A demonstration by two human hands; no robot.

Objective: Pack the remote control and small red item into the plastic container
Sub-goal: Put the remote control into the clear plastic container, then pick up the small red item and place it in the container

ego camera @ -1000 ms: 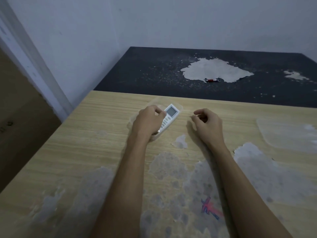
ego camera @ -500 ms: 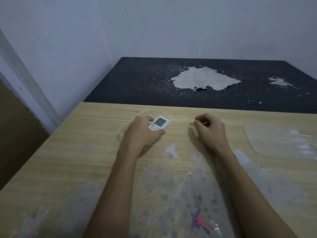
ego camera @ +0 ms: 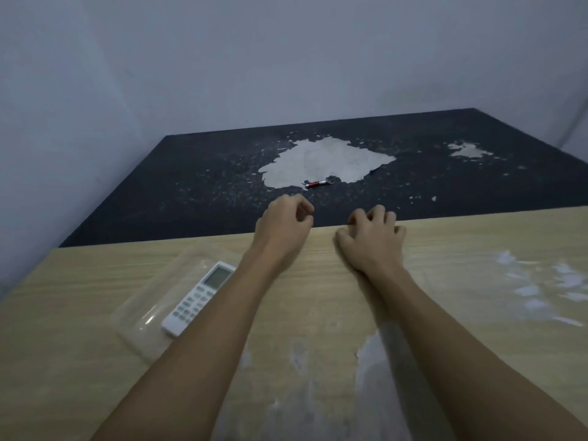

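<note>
My left hand (ego camera: 283,227) and right hand (ego camera: 372,240), fingers curled, grip nothing at the wooden tabletop's (ego camera: 95,361) far edge. Remote control (ego camera: 199,299) lies in the plastic container (ego camera: 143,326); small red item (ego camera: 316,184) rests on the dark tabletop (ego camera: 191,192) beyond.

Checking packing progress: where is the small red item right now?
In the head view, the small red item lies on the dark surface beyond the wooden table, just past the left hand, untouched.

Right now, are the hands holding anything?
No, nothing. The left hand reaches toward the small red item, fingers curled and empty. The right hand rests on the table's edge. The remote lies in the plastic container.
</note>
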